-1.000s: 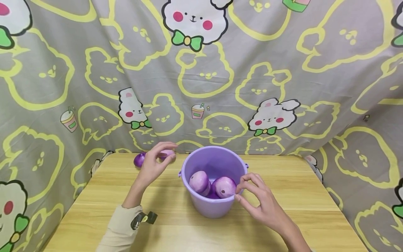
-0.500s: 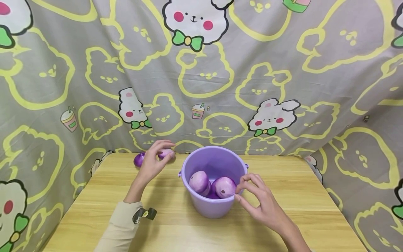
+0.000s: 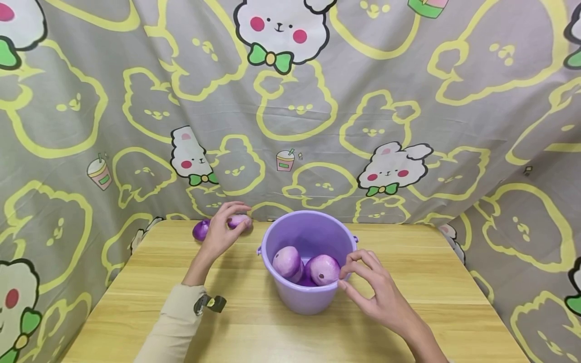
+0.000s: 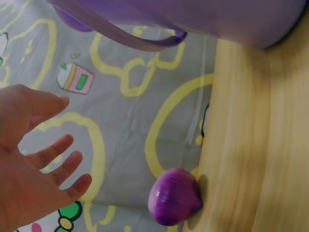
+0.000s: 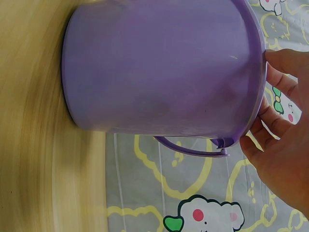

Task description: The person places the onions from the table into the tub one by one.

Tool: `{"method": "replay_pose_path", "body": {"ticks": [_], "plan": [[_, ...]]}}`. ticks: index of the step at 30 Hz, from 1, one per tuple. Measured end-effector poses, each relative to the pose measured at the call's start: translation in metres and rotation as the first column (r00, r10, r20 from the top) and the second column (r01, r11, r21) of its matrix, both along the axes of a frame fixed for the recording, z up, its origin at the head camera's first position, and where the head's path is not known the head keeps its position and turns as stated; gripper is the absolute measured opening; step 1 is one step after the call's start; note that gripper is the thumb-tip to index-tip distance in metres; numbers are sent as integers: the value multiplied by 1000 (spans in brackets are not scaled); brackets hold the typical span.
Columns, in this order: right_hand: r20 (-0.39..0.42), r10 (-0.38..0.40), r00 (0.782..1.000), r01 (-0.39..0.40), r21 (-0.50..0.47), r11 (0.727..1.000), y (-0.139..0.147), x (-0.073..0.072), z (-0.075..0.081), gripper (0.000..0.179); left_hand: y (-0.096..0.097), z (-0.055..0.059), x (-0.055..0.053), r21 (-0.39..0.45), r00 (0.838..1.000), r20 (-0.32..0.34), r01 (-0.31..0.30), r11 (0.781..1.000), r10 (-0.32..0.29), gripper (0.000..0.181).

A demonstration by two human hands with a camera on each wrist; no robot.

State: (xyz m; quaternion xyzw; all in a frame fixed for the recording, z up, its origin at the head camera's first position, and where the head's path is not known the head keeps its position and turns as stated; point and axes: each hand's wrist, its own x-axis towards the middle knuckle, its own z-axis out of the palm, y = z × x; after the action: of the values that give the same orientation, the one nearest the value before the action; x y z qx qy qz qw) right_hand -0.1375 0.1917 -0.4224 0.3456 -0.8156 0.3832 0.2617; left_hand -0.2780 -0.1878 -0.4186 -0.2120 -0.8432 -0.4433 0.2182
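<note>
At the middle of the table stands a purple bucket (image 3: 305, 300) with purple-white onions (image 3: 325, 269) inside. My right hand (image 3: 381, 292) holds the bucket's rim at its right side between thumb and fingers. The right wrist view shows the fingertips on that rim (image 5: 258, 82). My left hand (image 3: 220, 232) is raised near the table's back left, fingers bent loosely and holding nothing. Just beyond it lies a pale purple onion (image 3: 239, 222). A darker purple onion (image 3: 201, 230) lies left of the hand, partly hidden by it. In the left wrist view one onion (image 4: 175, 197) sits apart from the fingers.
The wooden table (image 3: 254, 333) reaches back to a grey curtain (image 3: 308, 191) with yellow cartoon outlines, which also hangs at both sides. The bucket's handle (image 5: 188, 149) hangs down on its far side. A small black device (image 3: 210, 304) is worn at the left cuff.
My left hand has shifted slightly left and up, and more of the pale onion shows between its fingers and thumb. The right hand and bucket stay where they were.
</note>
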Motion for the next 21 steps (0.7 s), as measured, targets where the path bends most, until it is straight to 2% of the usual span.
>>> {"method": "replay_pose_path", "body": {"ticks": [21], "plan": [[-11,4,1000,-4,1,1000,1,-1,-1,29,-9,-22,-26,-76,998,48,-47,996,51,32]]}}
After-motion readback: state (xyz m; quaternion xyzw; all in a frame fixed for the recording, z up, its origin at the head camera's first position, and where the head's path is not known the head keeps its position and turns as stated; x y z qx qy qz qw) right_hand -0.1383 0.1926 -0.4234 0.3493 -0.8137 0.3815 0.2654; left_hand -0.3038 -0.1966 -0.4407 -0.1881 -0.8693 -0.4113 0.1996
